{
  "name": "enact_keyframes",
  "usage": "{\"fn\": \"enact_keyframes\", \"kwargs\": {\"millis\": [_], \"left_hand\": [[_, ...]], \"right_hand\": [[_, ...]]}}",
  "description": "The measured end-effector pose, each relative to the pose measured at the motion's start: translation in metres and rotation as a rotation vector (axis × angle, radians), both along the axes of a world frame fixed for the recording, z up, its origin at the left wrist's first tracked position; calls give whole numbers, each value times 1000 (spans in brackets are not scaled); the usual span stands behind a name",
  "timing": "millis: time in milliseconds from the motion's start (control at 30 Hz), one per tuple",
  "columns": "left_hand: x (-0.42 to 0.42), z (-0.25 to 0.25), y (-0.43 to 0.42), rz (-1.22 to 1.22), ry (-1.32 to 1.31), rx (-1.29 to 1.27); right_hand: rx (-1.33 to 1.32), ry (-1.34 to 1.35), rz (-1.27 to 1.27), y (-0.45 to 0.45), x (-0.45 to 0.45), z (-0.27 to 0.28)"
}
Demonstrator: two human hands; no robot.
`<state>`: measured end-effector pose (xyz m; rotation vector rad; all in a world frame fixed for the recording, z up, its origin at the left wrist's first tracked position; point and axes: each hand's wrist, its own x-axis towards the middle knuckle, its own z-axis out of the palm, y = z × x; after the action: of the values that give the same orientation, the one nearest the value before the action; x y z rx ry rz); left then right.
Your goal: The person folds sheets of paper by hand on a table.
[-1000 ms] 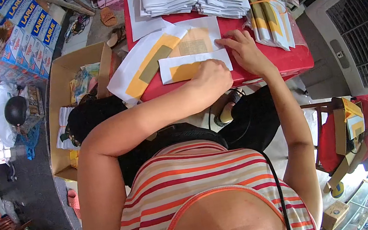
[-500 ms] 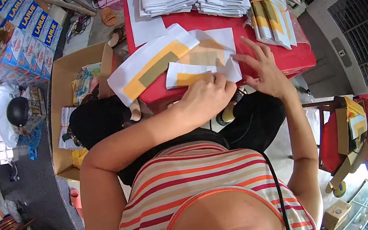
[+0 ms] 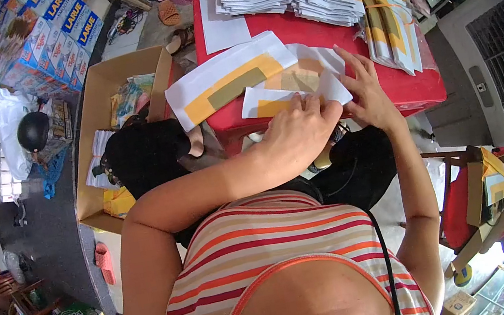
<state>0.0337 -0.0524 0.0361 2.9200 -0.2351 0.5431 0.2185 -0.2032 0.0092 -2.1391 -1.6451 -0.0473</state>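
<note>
Folded paper [image 3: 282, 96] is held on the red table [image 3: 410, 85] by the curled left hand [image 3: 306, 132]; its right edge is touched by the right hand [image 3: 371, 94], fingers spread; another sheet [image 3: 231, 76] is laid beside it.

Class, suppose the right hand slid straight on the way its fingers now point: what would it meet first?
The right hand would most likely meet the right edge of the partly folded white sheet; any gap is hard to judge, and they may already touch.
</note>
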Motion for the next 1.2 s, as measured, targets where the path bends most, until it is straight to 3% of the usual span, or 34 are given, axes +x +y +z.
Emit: {"fn": "enact_keyframes", "kwargs": {"millis": [167, 267, 533, 967, 1200], "left_hand": [[5, 3, -2, -14, 47, -34], [10, -8, -3, -38, -59, 23], [13, -36, 6, -140, -23, -138], [24, -49, 85, -203, -39, -134], [11, -55, 63, -124, 5, -167]], "right_hand": [[93, -69, -112, 5, 21, -16], [116, -204, -168, -9, 24, -17], [107, -369, -344, -39, -15, -3], [188, -281, -504, -26, -30, -22], [128, -79, -620, -22, -12, -33]]}}
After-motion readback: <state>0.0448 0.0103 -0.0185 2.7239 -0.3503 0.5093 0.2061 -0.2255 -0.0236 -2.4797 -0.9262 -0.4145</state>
